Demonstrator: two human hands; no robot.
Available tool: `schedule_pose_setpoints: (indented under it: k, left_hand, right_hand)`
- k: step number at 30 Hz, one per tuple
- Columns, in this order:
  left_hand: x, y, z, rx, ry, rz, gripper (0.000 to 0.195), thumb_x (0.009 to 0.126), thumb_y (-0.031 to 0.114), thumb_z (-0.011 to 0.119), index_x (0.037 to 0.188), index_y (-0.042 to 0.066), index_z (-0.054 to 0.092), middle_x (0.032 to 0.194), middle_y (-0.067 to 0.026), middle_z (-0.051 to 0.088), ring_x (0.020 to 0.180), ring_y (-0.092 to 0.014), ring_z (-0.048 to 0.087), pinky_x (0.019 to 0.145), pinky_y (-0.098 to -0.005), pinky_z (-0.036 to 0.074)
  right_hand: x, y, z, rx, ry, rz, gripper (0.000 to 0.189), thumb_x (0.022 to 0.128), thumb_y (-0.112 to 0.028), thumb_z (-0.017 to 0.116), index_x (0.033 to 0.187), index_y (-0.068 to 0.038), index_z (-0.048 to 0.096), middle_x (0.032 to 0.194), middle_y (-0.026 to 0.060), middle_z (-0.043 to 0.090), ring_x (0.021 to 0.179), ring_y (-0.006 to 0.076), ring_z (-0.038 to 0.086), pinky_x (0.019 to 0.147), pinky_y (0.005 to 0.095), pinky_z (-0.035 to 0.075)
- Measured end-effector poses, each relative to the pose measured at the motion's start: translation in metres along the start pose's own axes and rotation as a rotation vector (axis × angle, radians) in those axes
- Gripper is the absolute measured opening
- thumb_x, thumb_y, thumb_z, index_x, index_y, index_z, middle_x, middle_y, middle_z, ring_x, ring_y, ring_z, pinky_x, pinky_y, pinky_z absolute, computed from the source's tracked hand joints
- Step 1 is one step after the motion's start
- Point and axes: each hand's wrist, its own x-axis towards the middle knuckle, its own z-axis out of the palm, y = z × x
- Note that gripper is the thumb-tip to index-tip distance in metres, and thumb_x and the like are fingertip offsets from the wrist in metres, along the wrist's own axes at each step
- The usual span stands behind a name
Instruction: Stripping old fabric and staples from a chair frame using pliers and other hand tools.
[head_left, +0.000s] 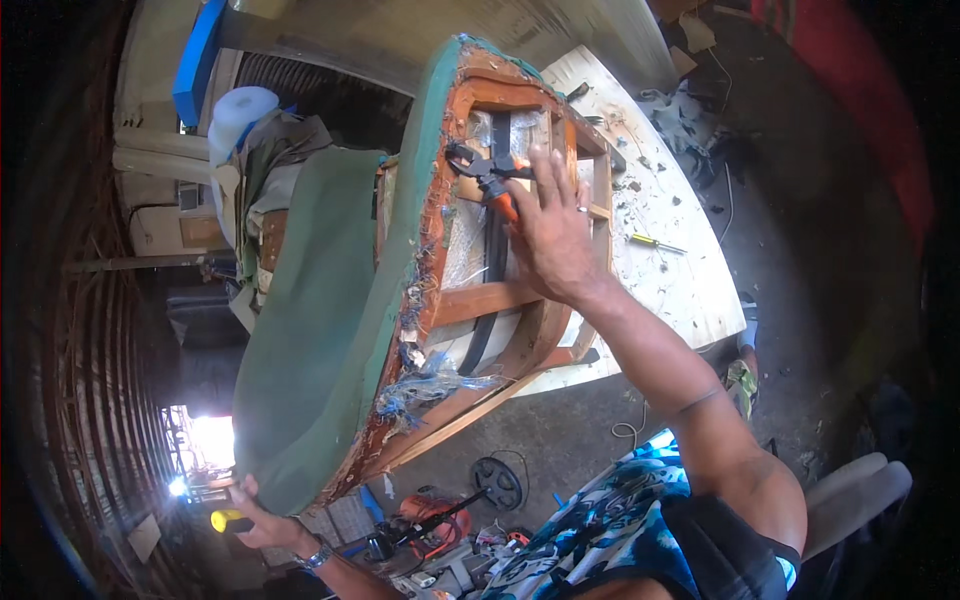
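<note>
My right hand (559, 232) grips pliers (487, 180) with orange-and-black handles. Their jaws are at the staple-ridden edge of a wooden seat frame (480, 300). Green fabric (315, 300) covers the outer face of this upholstered furniture piece, and its cut edge runs along the frame. Frayed blue and white fibres (427, 386) hang from the lower part of that edge. At the lower left, my left hand (259, 517) is by the fabric's bottom corner and holds a tool with a yellow handle (227, 520); its shaft cannot be made out. Black webbing (496, 247) spans the frame's inside.
A pale board (675, 285) under the frame bears scraps and a yellow-handled screwdriver (656, 244). Several tools and a red-orange machine (435, 517) lie on the floor below. A plastic-wrapped roll (244, 112) and piled fabric stand at the back left.
</note>
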Motion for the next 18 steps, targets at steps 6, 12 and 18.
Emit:
schedule_pose_setpoints:
  k: [6, 12, 18]
  left_hand:
    - [0.003, -0.006, -0.002, -0.029, -0.028, 0.019, 0.036, 0.095, 0.023, 0.062, 0.101, -0.012, 0.066, 0.087, -0.0172, 0.07, 0.077, -0.023, 0.067, 0.076, -0.0356, 0.055]
    - [0.001, -0.01, -0.006, 0.0, -0.027, -0.023, 0.035, 0.096, 0.022, 0.062, 0.1, -0.013, 0.065, 0.088, -0.0177, 0.069, 0.08, -0.023, 0.067, 0.079, -0.0373, 0.055]
    - [0.005, -0.014, -0.009, 0.02, -0.027, -0.056, 0.034, 0.095, 0.02, 0.062, 0.098, -0.013, 0.064, 0.091, -0.0189, 0.068, 0.082, -0.024, 0.066, 0.08, -0.0384, 0.054]
  right_hand:
    - [0.006, 0.005, 0.005, 0.098, 0.012, -0.012, 0.052, 0.088, -0.02, 0.066, 0.136, -0.015, 0.046, 0.152, 0.0227, 0.025, 0.142, 0.0476, 0.023, 0.106, 0.0729, 0.024]
    - [0.02, 0.021, 0.009, 0.075, 0.174, -0.198, 0.04, 0.085, -0.021, 0.07, 0.117, -0.004, 0.054, 0.133, 0.0232, 0.042, 0.123, 0.0455, 0.043, 0.094, 0.0592, 0.039]
    - [0.018, 0.015, 0.006, 0.189, 0.204, -0.213, 0.029, 0.08, -0.014, 0.075, 0.097, 0.0, 0.056, 0.105, 0.0227, 0.059, 0.091, 0.0409, 0.061, 0.077, 0.0481, 0.05]
